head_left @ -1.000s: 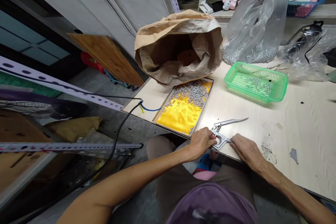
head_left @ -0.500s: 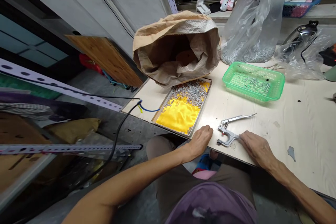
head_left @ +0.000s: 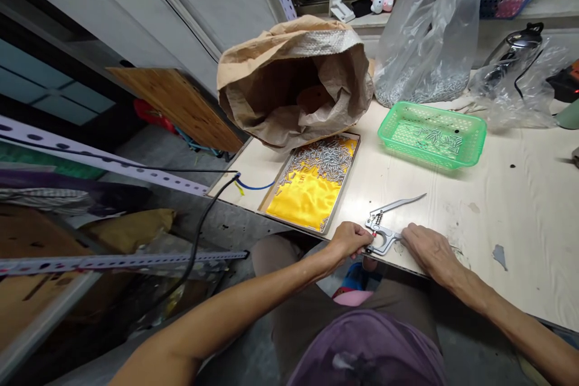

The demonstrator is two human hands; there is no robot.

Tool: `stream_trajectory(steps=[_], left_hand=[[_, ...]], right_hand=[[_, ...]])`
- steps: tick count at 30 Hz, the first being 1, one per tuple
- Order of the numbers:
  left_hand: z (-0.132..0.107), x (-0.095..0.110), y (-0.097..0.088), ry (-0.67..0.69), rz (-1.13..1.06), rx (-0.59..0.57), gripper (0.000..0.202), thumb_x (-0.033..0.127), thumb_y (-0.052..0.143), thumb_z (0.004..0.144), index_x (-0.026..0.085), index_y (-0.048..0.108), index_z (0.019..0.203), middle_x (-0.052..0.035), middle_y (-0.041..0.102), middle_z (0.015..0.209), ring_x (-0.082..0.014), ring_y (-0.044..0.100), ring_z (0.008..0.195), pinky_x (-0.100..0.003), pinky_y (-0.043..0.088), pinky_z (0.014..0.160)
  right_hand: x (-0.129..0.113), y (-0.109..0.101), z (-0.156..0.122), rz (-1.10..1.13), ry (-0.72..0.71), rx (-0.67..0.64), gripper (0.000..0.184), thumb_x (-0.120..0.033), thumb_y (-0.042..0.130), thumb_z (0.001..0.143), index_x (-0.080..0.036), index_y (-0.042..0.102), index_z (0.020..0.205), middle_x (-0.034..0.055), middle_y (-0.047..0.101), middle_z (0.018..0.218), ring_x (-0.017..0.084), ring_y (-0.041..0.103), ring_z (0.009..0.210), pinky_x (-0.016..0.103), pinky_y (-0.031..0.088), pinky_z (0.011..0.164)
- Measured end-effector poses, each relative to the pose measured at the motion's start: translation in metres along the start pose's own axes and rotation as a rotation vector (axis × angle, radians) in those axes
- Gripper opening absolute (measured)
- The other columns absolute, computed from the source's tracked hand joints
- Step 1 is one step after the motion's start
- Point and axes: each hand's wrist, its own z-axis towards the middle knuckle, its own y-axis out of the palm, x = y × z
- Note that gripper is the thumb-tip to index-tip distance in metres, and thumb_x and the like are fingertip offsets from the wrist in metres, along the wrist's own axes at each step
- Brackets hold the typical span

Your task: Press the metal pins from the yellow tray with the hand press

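Note:
A pair of grey metal snap pliers [head_left: 389, 240] rests at the table's near edge, its jaws apart and its upper handle raised. My right hand [head_left: 427, 248] is closed round the lower handle. At the mouth of the jaws, my left hand [head_left: 349, 240] pinches its fingertips together; whatever they hold is too small or hidden to make out. Left of the pliers lies a shallow tray [head_left: 332, 217] lined with shiny yellow cloth [head_left: 305, 198]. Many small silvery metal pieces [head_left: 323, 160] are heaped over its far part.
An open brown paper sack [head_left: 294, 102] lies behind the tray. A green plastic basket [head_left: 432, 157] holds several small metal pieces. Farther back stand a clear plastic bag [head_left: 429, 30] of metal parts and a kettle [head_left: 520, 42]. A black cable [head_left: 199, 229] hangs at the left.
My left hand has moved right, from beside the pliers to their jaws, fingertips now pinched there. My right hand keeps its grip on the lower handle. The whole view has shifted slightly.

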Motion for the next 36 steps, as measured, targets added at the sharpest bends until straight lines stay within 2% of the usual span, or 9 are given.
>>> stream_trajectory(steps=[7, 13, 18, 19, 22, 24, 26, 30, 36], left_hand=[[0.002, 0.009, -0.001, -0.051, 0.075, -0.016, 0.017, 0.022, 0.062, 0.073, 0.013, 0.058, 0.059, 0.0086, 0.041, 0.037, -0.0051, 0.036, 0.031, -0.017, 0.028, 0.033], [0.004, 0.005, -0.002, -0.051, 0.171, -0.03, 0.014, 0.018, 0.06, 0.068, 0.014, 0.055, 0.055, 0.0082, 0.04, 0.038, -0.0059, 0.038, 0.032, -0.017, 0.03, 0.034], [0.004, 0.001, -0.002, -0.039, 0.156, -0.038, 0.012, 0.019, 0.062, 0.067, 0.013, 0.057, 0.057, 0.009, 0.039, 0.039, -0.0044, 0.036, 0.033, -0.015, 0.03, 0.034], [0.004, 0.001, -0.002, -0.034, 0.151, -0.04, 0.013, 0.019, 0.062, 0.067, 0.013, 0.057, 0.057, 0.009, 0.039, 0.039, -0.0043, 0.035, 0.033, -0.015, 0.03, 0.034], [0.002, 0.001, -0.002, -0.021, 0.141, -0.038, 0.013, 0.02, 0.061, 0.069, 0.013, 0.058, 0.058, 0.0086, 0.04, 0.039, -0.0046, 0.035, 0.033, -0.016, 0.029, 0.034], [0.002, 0.0, -0.002, -0.019, 0.14, -0.037, 0.013, 0.021, 0.061, 0.069, 0.013, 0.058, 0.059, 0.0085, 0.04, 0.04, -0.0048, 0.035, 0.033, -0.016, 0.029, 0.034], [0.002, 0.0, -0.002, -0.017, 0.139, -0.039, 0.013, 0.021, 0.061, 0.069, 0.013, 0.059, 0.06, 0.0086, 0.04, 0.04, -0.005, 0.035, 0.033, -0.017, 0.03, 0.034], [0.004, -0.001, -0.001, -0.006, 0.154, -0.04, 0.014, 0.022, 0.061, 0.07, 0.013, 0.058, 0.06, 0.0086, 0.038, 0.039, -0.0058, 0.035, 0.033, -0.018, 0.028, 0.035], [0.002, -0.002, -0.004, 0.008, 0.274, -0.059, 0.023, 0.031, 0.06, 0.076, 0.014, 0.057, 0.061, 0.0075, 0.038, 0.041, -0.0076, 0.038, 0.037, -0.02, 0.032, 0.04]], right_hand=[[-0.002, -0.008, 0.001, 0.018, 0.023, -0.082, 0.016, -0.01, 0.042, 0.086, -0.021, 0.047, 0.076, 0.0001, 0.052, 0.071, 0.013, 0.043, 0.06, 0.026, 0.026, 0.055], [-0.005, -0.007, 0.001, -0.008, 0.048, -0.098, 0.014, -0.012, 0.043, 0.087, -0.021, 0.049, 0.078, 0.0005, 0.053, 0.071, 0.014, 0.045, 0.062, 0.027, 0.026, 0.055], [0.001, -0.008, 0.004, 0.03, 0.048, -0.132, 0.01, -0.025, 0.045, 0.09, -0.021, 0.052, 0.085, 0.0044, 0.059, 0.084, 0.016, 0.051, 0.07, 0.027, 0.033, 0.058], [0.006, -0.008, 0.006, 0.031, 0.045, -0.123, 0.013, -0.032, 0.05, 0.088, -0.02, 0.054, 0.091, 0.0073, 0.061, 0.094, 0.018, 0.053, 0.078, 0.028, 0.036, 0.062], [0.023, -0.005, 0.014, -0.022, 0.036, -0.08, 0.06, -0.055, 0.063, 0.074, -0.017, 0.049, 0.118, 0.0187, 0.052, 0.126, 0.032, 0.048, 0.109, 0.039, 0.04, 0.079], [0.034, -0.002, 0.02, -0.045, 0.011, -0.084, 0.084, -0.064, 0.064, 0.067, -0.015, 0.041, 0.13, 0.0213, 0.047, 0.133, 0.038, 0.039, 0.121, 0.045, 0.038, 0.085], [0.042, 0.0, 0.026, -0.036, -0.022, -0.106, 0.09, -0.068, 0.063, 0.065, -0.015, 0.038, 0.134, 0.0202, 0.05, 0.13, 0.038, 0.04, 0.12, 0.046, 0.037, 0.088], [0.043, -0.002, 0.034, -0.042, -0.036, -0.143, 0.09, -0.063, 0.071, 0.058, -0.013, 0.044, 0.129, 0.0173, 0.059, 0.112, 0.032, 0.051, 0.1, 0.042, 0.04, 0.082], [0.031, -0.012, 0.034, 0.009, 0.003, -0.197, 0.06, -0.042, 0.08, 0.059, -0.014, 0.056, 0.106, 0.0104, 0.058, 0.094, 0.025, 0.051, 0.085, 0.035, 0.044, 0.073]])
